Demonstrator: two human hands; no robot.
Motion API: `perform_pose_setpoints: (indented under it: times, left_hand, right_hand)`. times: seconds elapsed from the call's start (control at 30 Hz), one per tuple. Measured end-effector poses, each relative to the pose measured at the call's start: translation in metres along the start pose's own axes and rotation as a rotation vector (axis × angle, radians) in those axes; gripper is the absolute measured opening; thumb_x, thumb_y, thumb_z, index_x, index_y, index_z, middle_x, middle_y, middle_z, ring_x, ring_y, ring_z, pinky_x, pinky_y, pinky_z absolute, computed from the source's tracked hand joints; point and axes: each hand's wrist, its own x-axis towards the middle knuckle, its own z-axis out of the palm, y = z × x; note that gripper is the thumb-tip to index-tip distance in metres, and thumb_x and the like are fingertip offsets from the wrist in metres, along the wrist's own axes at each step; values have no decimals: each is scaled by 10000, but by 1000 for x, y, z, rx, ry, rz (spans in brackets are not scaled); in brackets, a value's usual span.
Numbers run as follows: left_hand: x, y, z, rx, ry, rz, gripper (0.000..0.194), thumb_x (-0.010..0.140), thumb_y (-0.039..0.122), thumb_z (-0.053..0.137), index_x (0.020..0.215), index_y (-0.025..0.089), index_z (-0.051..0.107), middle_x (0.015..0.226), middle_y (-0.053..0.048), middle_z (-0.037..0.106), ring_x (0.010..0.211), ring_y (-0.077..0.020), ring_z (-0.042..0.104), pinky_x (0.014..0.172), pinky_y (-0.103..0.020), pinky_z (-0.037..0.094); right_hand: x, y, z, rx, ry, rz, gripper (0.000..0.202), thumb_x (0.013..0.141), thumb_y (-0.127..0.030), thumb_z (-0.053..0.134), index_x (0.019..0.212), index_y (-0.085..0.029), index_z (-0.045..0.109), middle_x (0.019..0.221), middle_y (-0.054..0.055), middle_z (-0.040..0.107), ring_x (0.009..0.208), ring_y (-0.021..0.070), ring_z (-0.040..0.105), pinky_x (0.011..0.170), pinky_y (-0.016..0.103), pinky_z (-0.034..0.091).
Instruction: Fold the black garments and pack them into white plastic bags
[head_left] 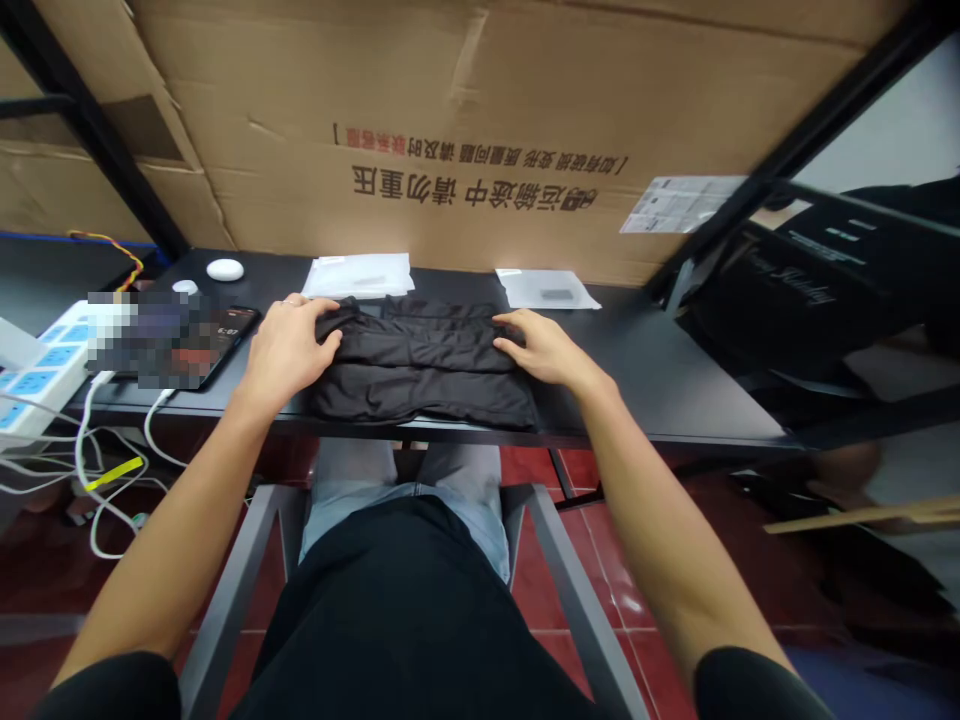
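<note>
A black cloth lies folded in flat layers on the dark table, near its front edge. At its upper left corner my left hand pinches the fabric between thumb and fingers. The upper right part of the cloth is gripped by my right hand, thumb below the fingers. Behind the cloth lie two flat white packets, one at the left and one at the right.
A cardboard sheet stands along the table's back. At the left are a phone, a white oval case, a power strip and white cables. Someone in black is at the right, beyond the frame post.
</note>
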Motion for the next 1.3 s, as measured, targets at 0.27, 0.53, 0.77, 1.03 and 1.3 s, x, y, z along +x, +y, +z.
perform_pose_setpoints:
  times: [0.27, 0.53, 0.77, 1.03, 1.3]
  left_hand:
    - [4, -2, 7, -47, 71, 4, 211, 1034, 338, 680, 1169, 277, 831, 1353, -137, 770, 1322, -398, 689, 1163, -553, 577]
    - [-34, -11, -11, -389, 51, 332, 145, 942, 244, 656, 1080, 285, 678, 1473, -81, 794, 1406, -299, 723, 1282, -486, 537]
    - [-58, -36, -19, -426, -319, 454, 125, 904, 292, 681, 1021, 317, 646, 1446, -57, 817, 1324, -299, 767, 1179, -462, 597]
    - [13, 19, -9, -167, -136, 551, 310, 1088, 394, 654, 1320, 259, 807, 1457, -98, 787, 1373, -306, 727, 1200, -441, 579]
    - [42, 46, 4, 98, -336, 584, 292, 1089, 310, 631, 1282, 288, 849, 1437, -79, 810, 1284, -320, 768, 1069, -427, 614]
  right_hand:
    - [9, -1, -10, 45, 105, 13, 132, 974, -339, 770, 1029, -248, 849, 1012, 98, 834, 871, 297, 773, 878, 518, 720]
    - [-46, -47, -45, 170, 222, -61, 70, 992, -285, 716, 1047, -303, 754, 1266, 79, 879, 1181, 357, 846, 1137, 599, 673]
    - [-107, -64, -41, 219, -69, -118, 124, 1027, -439, 771, 965, -331, 773, 1324, 71, 885, 1281, 385, 841, 1218, 623, 658]
    - [-38, -41, -37, 47, 22, -101, 285, 1072, -470, 768, 1295, -319, 861, 1521, 85, 813, 1394, 390, 790, 1279, 639, 610]
    - [-8, -11, -15, -89, -180, -234, 223, 1089, -367, 669, 1155, -293, 869, 1280, 105, 887, 1270, 391, 826, 1169, 607, 668]
